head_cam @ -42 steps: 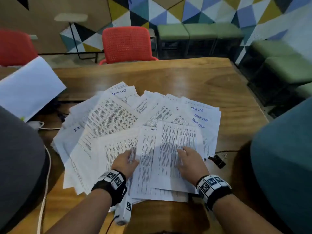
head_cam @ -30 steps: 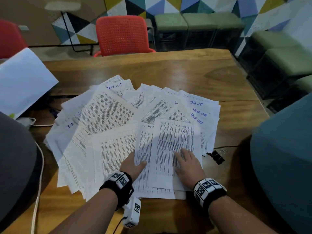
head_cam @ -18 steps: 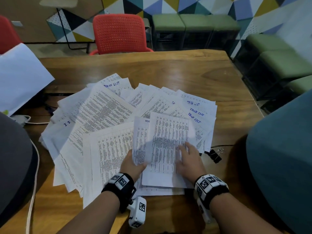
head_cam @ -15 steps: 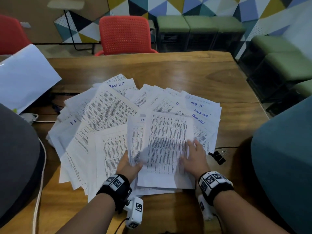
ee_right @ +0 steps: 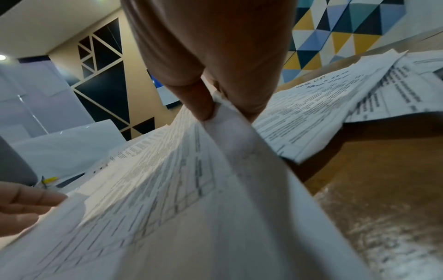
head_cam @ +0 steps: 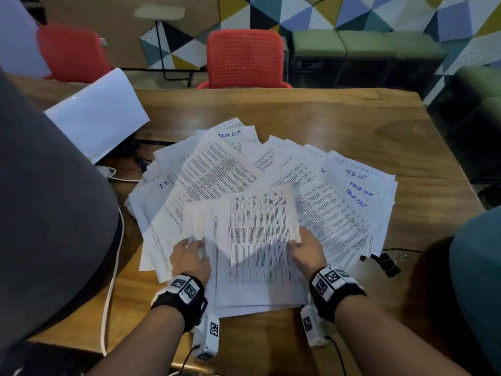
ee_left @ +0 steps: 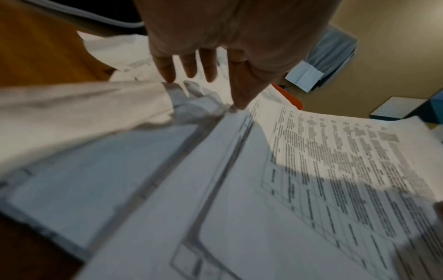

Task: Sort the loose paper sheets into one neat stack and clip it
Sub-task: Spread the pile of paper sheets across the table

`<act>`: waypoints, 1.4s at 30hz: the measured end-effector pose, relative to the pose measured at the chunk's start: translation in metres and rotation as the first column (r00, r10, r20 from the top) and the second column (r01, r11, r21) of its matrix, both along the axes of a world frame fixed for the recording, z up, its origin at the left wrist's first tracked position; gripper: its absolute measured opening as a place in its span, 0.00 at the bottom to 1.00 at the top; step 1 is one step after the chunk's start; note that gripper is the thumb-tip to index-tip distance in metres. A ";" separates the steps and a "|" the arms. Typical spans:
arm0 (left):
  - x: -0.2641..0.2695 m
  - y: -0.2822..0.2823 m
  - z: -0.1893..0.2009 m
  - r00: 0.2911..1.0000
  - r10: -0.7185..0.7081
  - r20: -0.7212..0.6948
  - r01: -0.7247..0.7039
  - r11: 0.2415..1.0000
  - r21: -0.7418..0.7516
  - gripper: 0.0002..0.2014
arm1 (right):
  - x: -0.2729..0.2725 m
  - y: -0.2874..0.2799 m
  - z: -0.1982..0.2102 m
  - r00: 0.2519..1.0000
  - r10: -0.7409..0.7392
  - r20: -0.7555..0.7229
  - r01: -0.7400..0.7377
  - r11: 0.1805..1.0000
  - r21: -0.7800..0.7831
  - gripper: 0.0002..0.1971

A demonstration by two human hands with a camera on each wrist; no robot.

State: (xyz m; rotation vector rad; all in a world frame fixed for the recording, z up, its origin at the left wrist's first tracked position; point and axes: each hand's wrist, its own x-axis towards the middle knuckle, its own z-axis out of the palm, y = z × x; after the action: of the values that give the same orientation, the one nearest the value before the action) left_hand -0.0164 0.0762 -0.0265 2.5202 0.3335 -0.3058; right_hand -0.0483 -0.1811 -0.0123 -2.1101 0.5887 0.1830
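Observation:
Several printed paper sheets (head_cam: 217,172) lie fanned out on the wooden table (head_cam: 325,118). Near the front edge a few sheets (head_cam: 257,240) overlap in a small pile, and its top sheets curl up off the table. My right hand (head_cam: 303,248) pinches their right edge between thumb and fingers (ee_right: 203,106). My left hand (head_cam: 189,256) lies at the pile's left edge, with its straight fingers (ee_left: 191,70) touching the paper. A black binder clip (head_cam: 390,265) lies on the table just right of the fan, apart from both hands.
A large white sheet (head_cam: 95,115) rests at the back left. A grey chair back (head_cam: 48,199) stands close on the left and a teal one (head_cam: 477,267) on the right. A white cable (head_cam: 113,240) runs down the table's left side. A red chair (head_cam: 244,58) stands beyond the far edge.
The right hand went from lying flat on the top sheet to pinching its right edge and lifting it. The near sheets have slid left into closer overlap, and the left hand stays at their left edge.

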 end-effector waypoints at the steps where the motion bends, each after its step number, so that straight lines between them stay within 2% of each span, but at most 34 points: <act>1: 0.000 0.004 -0.002 0.999 0.042 -0.034 -0.042 0.999 0.018 0.18 | 0.001 0.003 -0.003 1.000 -0.008 0.007 0.008 1.000 -0.025 0.14; 3: 0.000 0.008 -0.002 0.992 0.100 -0.075 -0.102 0.994 -0.034 0.22 | 0.004 0.008 -0.014 1.000 -0.013 0.008 0.014 0.998 -0.061 0.13; 5: 0.003 0.009 0.000 0.982 0.156 -0.105 -0.168 0.978 -0.125 0.26 | 0.008 0.007 -0.043 1.000 -0.002 -0.004 0.001 0.999 -0.054 0.20; 7: 0.005 0.007 0.003 0.968 0.200 -0.150 -0.227 0.956 -0.187 0.29 | 0.006 0.020 -0.031 1.000 0.010 -0.025 -0.010 1.000 -0.019 0.23; 10: 0.002 0.003 0.004 0.964 0.199 -0.174 -0.240 0.937 -0.255 0.28 | -0.004 0.041 -0.002 0.994 0.067 -0.081 -0.060 0.994 0.089 0.15; 13: -0.005 0.001 0.008 0.969 0.177 -0.171 -0.222 0.929 -0.297 0.29 | -0.009 0.048 -0.001 0.985 0.115 -0.129 -0.103 0.990 0.093 0.15; 15: -0.007 0.003 0.013 0.972 0.178 -0.153 -0.220 0.918 -0.330 0.29 | -0.011 0.049 0.000 0.985 0.138 -0.104 -0.133 0.990 0.056 0.15; 18: -0.005 0.005 0.027 0.978 0.203 -0.049 -0.205 0.891 -0.405 0.28 | -0.012 0.046 0.020 0.997 0.080 0.015 -0.082 0.983 0.167 0.21; 22: 0.004 0.000 0.058 0.959 0.242 0.151 -0.098 0.776 -0.623 0.22 | -0.009 0.037 0.061 0.987 -0.025 0.156 -0.013 0.972 0.237 0.21; 26: 0.007 -0.013 0.092 0.881 0.269 0.388 0.137 0.641 -0.755 0.14 | -0.012 0.034 0.098 0.926 -0.131 0.355 -0.006 0.934 0.358 0.22; 29: 0.000 -0.020 0.098 0.877 0.255 0.408 0.216 0.547 -0.808 0.15 | -0.022 0.031 0.102 0.901 -0.178 0.397 -0.006 0.907 0.421 0.24; 31: -0.006 -0.023 0.091 0.918 0.221 0.331 0.172 0.529 -0.831 0.18 | -0.028 0.031 0.097 0.909 -0.152 0.387 -0.014 0.919 0.394 0.23; 34: -0.015 -0.026 0.077 0.952 0.188 0.241 0.096 0.563 -0.821 0.23 | -0.035 0.033 0.081 0.937 -0.111 0.330 -0.014 0.935 0.353 0.24; 38: -0.018 -0.030 0.062 0.971 0.155 0.182 0.040 0.647 -0.761 0.22 | -0.039 0.032 0.067 0.973 -0.044 0.228 -0.009 0.974 0.228 0.21; 42: -0.013 -0.032 0.064 0.969 0.154 0.195 0.047 0.657 -0.752 0.20 | -0.035 0.026 0.065 0.958 -0.078 0.276 0.009 0.970 0.244 0.16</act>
State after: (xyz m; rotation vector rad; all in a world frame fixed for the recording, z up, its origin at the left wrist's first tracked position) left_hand -0.0297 0.0443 0.0371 1.6759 0.1321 -0.0715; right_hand -0.0836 -0.1547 0.0525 -1.8427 0.4176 -0.0717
